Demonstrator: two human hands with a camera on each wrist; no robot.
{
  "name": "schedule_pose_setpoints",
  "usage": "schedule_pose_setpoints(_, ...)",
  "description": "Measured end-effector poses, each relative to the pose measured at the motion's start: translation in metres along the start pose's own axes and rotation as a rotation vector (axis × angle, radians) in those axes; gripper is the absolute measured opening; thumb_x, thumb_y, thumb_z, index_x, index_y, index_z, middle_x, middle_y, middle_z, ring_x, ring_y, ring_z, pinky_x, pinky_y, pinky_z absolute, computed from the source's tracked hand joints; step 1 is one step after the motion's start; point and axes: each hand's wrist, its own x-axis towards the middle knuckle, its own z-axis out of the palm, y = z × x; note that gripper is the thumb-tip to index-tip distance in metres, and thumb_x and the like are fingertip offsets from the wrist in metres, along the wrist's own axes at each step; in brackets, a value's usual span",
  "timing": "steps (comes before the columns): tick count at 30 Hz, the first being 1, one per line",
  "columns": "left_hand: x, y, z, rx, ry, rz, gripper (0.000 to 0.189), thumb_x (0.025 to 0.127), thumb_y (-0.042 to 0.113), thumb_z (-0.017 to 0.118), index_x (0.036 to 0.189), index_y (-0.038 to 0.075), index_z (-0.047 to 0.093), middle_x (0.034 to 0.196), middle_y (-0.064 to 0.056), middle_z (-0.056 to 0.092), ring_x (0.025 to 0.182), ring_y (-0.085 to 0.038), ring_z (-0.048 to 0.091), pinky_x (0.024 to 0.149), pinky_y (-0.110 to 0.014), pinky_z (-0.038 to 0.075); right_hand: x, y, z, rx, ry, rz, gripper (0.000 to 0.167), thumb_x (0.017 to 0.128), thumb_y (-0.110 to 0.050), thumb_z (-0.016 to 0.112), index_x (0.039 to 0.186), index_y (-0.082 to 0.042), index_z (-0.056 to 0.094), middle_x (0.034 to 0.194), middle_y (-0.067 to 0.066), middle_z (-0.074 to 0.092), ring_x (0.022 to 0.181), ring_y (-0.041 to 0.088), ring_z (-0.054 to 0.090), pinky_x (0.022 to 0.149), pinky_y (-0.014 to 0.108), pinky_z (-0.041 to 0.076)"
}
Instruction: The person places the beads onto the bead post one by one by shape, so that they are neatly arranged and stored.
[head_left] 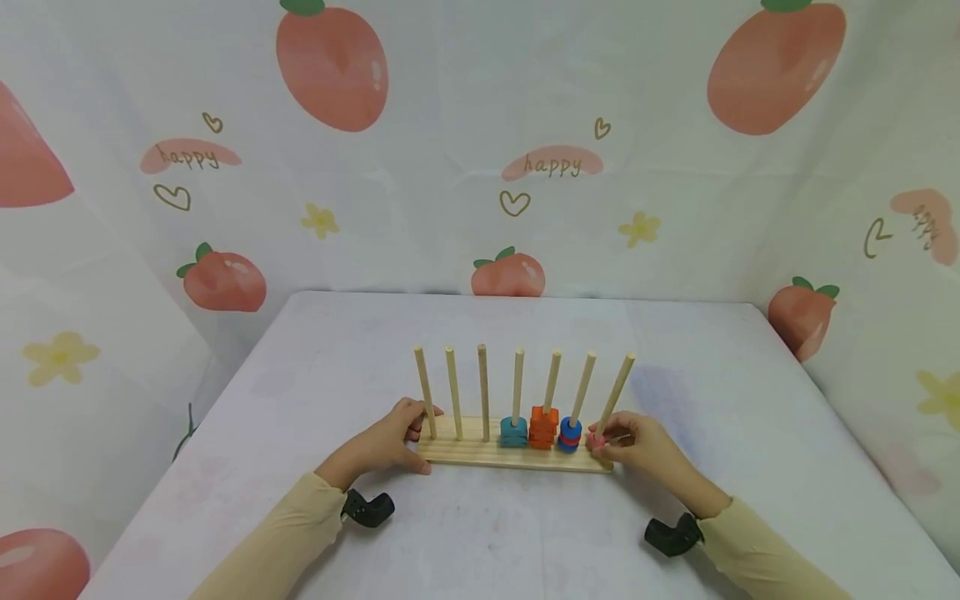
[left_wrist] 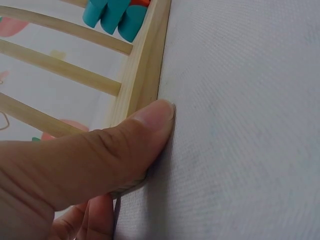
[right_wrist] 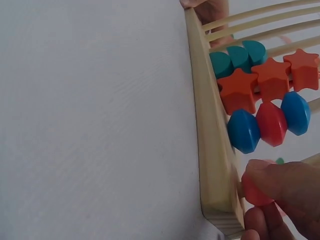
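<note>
A wooden peg board [head_left: 480, 455] stands on the table with a row of several upright pegs. My left hand [head_left: 392, 437] grips its left end, the thumb [left_wrist: 145, 125] along the front edge and the other fingers behind. At the right end, my right hand [head_left: 639, 442] pinches a pinkish-red bead [right_wrist: 256, 191] at the foot of the rightmost peg [head_left: 617, 392], low by the base. Left of it, pegs carry blue and red beads [right_wrist: 271, 124], orange star beads [right_wrist: 274, 80] and teal half-round beads [head_left: 513, 433]. The three leftmost pegs are bare.
The board rests on a white-covered table [head_left: 480, 533]. A white backdrop [head_left: 420, 200] printed with peaches hangs behind and at both sides. Black wrist cameras [head_left: 369, 508] are strapped to both sleeves, low over the tabletop.
</note>
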Motion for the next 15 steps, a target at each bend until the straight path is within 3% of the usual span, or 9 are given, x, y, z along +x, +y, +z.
schedule_pose_setpoints(8,-0.0001,0.0003,0.0003,-0.007,-0.002,0.014,0.081,0.064,0.004,0.089,0.134,0.009,0.049,0.113,-0.014,0.039,0.097,-0.022,0.044,0.086,-0.033,0.041,-0.0009,-0.0023,0.0016,-0.001,-0.005,0.034,0.019,0.079,-0.006,0.077,0.096,0.001,0.068,0.101,0.015,0.071,0.083,0.015,0.065,0.072,0.023,0.053)
schedule_pose_setpoints(15,0.0007,-0.0001,0.0015,-0.011,0.007,-0.012,0.080,0.063,0.003,0.089,0.132,0.011,0.050,0.111,-0.012,0.039,0.096,-0.022,0.044,0.083,-0.031,0.041,0.0003,-0.0016,0.0012,-0.002,-0.016,0.028,0.019,0.079,-0.005,0.077,0.094,0.000,0.068,0.102,0.015,0.070,0.083,0.009,0.064,0.073,0.023,0.053)
